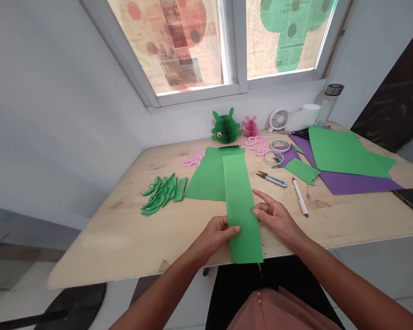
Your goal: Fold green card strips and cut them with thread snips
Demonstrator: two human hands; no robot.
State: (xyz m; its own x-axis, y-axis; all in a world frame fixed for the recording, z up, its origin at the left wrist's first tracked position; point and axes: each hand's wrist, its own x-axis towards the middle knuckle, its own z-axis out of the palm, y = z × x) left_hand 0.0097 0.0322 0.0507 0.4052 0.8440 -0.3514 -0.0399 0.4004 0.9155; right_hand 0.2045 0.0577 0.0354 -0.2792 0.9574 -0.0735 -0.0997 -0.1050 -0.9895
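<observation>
Green strip lies between both hands' fingers, seemingly folded.

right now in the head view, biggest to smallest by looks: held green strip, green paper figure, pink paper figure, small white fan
1. Held green strip
2. Green paper figure
3. Pink paper figure and small white fan: too alike to rank

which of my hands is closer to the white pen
Right. Your right hand is just left of the white pen, at the green strip; your left hand is farther left, holding the strip's left edge.
</observation>
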